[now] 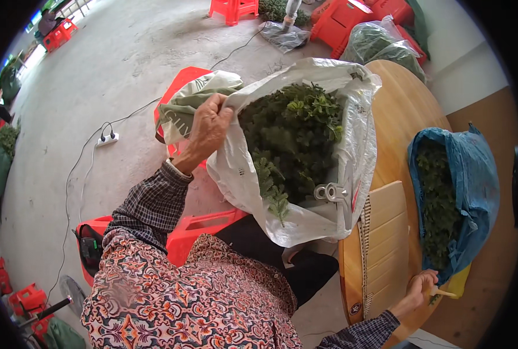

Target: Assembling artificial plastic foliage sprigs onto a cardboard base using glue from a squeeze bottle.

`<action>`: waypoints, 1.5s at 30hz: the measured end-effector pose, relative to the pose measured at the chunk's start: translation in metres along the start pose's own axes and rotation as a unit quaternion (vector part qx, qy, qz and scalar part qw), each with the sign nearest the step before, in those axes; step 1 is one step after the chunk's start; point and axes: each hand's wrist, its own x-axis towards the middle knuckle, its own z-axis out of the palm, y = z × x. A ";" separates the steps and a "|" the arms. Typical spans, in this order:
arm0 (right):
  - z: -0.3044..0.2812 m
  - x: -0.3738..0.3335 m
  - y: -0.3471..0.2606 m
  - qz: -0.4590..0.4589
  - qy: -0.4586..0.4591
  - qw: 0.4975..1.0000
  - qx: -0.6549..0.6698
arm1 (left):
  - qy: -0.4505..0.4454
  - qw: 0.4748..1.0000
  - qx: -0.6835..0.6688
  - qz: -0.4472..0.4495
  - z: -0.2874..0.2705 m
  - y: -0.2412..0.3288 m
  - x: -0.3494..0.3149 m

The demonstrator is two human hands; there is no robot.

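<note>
My left hand (pixel 211 127) is closed on the rim of a large white woven plastic bag (pixel 234 158), pulling its mouth wide at the left. Inside lie dark green leafy sprigs (pixel 294 134), some of them fern-like near the front. A metal clip (pixel 332 193) grips the bag's right front rim. At the lower right, my right hand (pixel 417 291) is closed around one end of a short pale yellowish stick-like piece (pixel 445 292); its exact kind is unclear. That hand is over the wooden table, just below a blue plastic bag (pixel 481 180) holding more green sprigs (pixel 439 209).
A piece of corrugated cardboard (pixel 387 247) lies on the round wooden table (pixel 407 110). A red stool (pixel 183 78) with a folded green-and-white cloth bag stands behind my left hand. A power strip (pixel 107 139) and cables run over the floor. Clear plastic bags and red stools stand at the back.
</note>
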 end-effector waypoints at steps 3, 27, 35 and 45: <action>0.013 0.012 -0.011 0.001 -0.005 0.999 -0.052 | 0.024 0.991 -0.099 -0.084 -0.012 0.003 -0.010; -0.019 0.003 0.290 -0.047 -0.584 0.135 -0.799 | -0.216 0.826 0.436 0.283 0.019 0.050 0.058; -0.019 0.007 0.256 -0.072 -0.578 0.260 -0.770 | -0.536 0.678 0.430 0.261 0.137 0.007 0.047; -0.032 0.022 0.237 0.025 -0.584 0.279 -0.762 | -0.502 0.699 0.467 0.204 0.265 -0.219 0.166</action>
